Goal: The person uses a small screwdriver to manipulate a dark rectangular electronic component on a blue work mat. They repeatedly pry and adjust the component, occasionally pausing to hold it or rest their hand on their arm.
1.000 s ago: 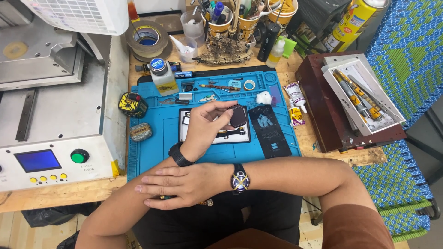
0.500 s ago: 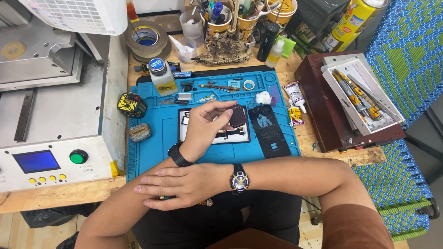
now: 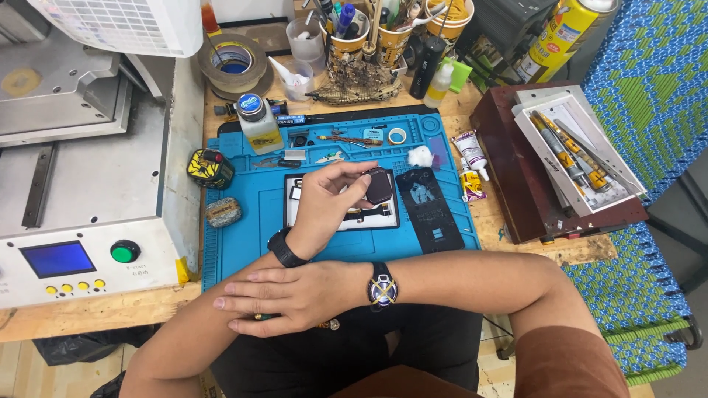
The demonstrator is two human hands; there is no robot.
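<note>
The left hand (image 3: 328, 197) pinches a small dark watch-like piece (image 3: 379, 186) over the blue work mat (image 3: 243, 199) on the table (image 3: 96, 309); its fingers hide the piece's near edge (details too small to tell). The right hand (image 3: 284, 296) lies open, flat on the left forearm, gripping nothing.
</note>
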